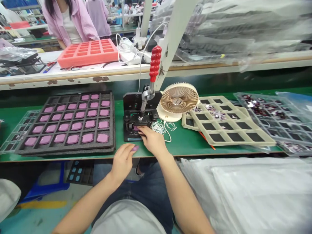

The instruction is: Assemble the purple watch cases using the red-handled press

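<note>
Between the fingertips of my left hand (123, 161) is a small purple case (135, 148), held just over the table's front edge. My right hand (154, 139) reaches into the base of a black toggle press (133, 131). Its fingers are closed on a second purple piece (136, 128), which they partly hide. The press's red ridged handle (155, 63) stands upright above. To the left, a dark foam tray (110, 143) holds several rows of purple cases; a few of its back pockets hold nothing.
A cream fan (180, 100) with a white cable stands right of the press. Beyond it lie beige compartment trays (214, 141) and clear trays (292, 130) of small parts. A pink foam tray (87, 58) sits on the shelf, near a person in a pink shirt (83, 19).
</note>
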Motion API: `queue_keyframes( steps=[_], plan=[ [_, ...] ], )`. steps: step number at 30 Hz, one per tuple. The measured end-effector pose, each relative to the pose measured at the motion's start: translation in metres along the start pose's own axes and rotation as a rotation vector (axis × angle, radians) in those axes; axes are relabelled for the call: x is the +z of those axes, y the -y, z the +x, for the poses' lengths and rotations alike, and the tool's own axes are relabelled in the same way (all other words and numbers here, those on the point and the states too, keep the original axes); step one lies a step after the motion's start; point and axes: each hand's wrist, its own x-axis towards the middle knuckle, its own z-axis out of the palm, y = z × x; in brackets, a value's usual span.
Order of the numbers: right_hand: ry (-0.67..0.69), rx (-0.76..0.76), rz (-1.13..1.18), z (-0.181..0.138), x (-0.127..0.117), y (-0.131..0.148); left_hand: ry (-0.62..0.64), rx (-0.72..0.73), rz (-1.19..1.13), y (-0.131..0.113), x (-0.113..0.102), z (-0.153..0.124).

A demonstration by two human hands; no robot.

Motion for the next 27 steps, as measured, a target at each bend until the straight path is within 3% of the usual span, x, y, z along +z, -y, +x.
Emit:
queue_keyframes(
  steps=[2,8,11,17,23,27],
  plan=[
    [0.076,0.02,-0.075,0.014,0.003,-0.001,-0.017,-0.012,0.023,-0.002,0.0,-0.004],
    [0.081,-0.002,-0.109,0.031,-0.002,-0.007,-0.062,0.004,0.097,-0.003,-0.003,0.007],
    [0.021,-0.024,-0.083,0.012,-0.007,-0.013,-0.054,0.037,0.157,0.0,0.003,0.023],
    [-0.368,0.041,0.133,-0.048,-0.025,-0.011,0.09,0.106,0.323,0.018,0.042,0.067],
    [-0.409,0.092,0.255,-0.088,-0.055,0.004,0.227,0.142,0.413,0.023,0.055,0.071],
    [-0.386,0.009,0.331,-0.081,-0.066,0.032,0.277,0.179,0.446,0.029,0.053,0.064]
  ],
)
